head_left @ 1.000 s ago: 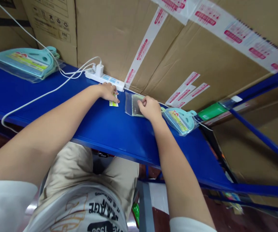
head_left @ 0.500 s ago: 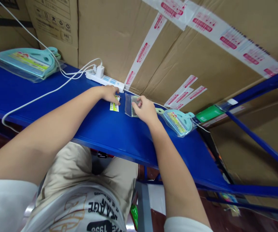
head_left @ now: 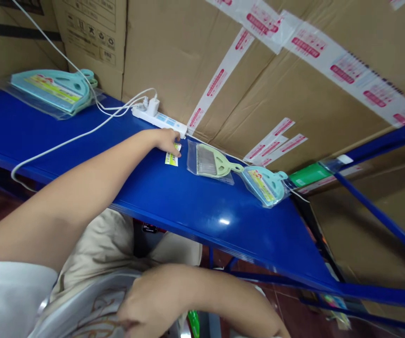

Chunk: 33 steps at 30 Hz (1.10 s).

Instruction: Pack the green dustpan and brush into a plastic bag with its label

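My left hand (head_left: 169, 141) rests on the blue table beside the power strip, fingers loosely bent and apart. Its thumb touches a small yellow-and-white label card (head_left: 172, 157) lying flat, partly under the hand. To the right lies a pale green hand brush (head_left: 220, 163) with grey bristles, in a clear plastic bag, touched by neither hand. My right hand (head_left: 149, 300) is low in front of my shirt, back of the hand up. Its fingers are bent, blurred and partly hidden, so I cannot see whether they hold anything.
A white power strip (head_left: 160, 121) with cables runs along the back. Bagged light-blue dustpans stand out at the left (head_left: 49, 89) and right (head_left: 264, 185). A green package (head_left: 310, 175) lies by the blue frame. Large taped cardboard boxes (head_left: 174, 61) wall off the back.
My right hand has let go of the bagged brush and moved down to my shirt, uncovering the brush. My left hand stays at the label card. The view has shifted slightly.
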Motion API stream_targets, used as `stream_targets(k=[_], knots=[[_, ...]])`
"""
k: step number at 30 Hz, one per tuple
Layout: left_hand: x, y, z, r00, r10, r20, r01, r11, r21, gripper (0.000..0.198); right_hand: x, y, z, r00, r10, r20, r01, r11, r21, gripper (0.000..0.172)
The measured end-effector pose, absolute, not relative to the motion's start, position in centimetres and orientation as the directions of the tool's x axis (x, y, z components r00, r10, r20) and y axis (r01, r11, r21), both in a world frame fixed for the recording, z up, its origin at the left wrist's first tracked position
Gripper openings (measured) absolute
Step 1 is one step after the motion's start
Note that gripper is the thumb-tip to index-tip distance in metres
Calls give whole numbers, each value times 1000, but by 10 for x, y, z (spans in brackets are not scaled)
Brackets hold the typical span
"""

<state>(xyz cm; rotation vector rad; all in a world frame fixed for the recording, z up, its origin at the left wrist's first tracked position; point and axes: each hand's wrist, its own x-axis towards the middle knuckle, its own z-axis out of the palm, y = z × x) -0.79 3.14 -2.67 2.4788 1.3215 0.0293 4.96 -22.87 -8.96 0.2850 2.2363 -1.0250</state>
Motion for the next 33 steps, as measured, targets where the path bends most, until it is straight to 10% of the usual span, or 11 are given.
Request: stream_targets(k=[3,8,11,14,18,23,27,33], knots=[[-8,31,-27,581,803,-136,792,-518,324,92,61,-223,-87,-762,214,-611,568,674,-473,37],[-6,27,-26,608,786,-113,770,-549,327,82,122,-168,-21,-855,198,-479,517,266,-813,13],[-2,20,-26,631,772,-78,746,-577,331,71,164,-120,0,-729,614,-303,497,170,-851,21],[2,20,-28,657,753,-37,706,-597,381,63,201,-79,-17,-230,961,154,536,257,-804,27],[6,29,-34,640,749,171,573,-614,543,52,222,-58,-53,113,890,442,749,216,-627,21],[21,25,-35,410,840,355,116,-434,893,26,208,-63,-63,-66,861,504,809,342,-478,12],[38,10,-38,365,878,310,-169,-266,949,10,205,-65,-61,-103,841,531,821,373,-432,9],[46,7,-61,533,806,256,243,-436,867,13,221,-62,-60,13,865,502,836,266,-480,9]])
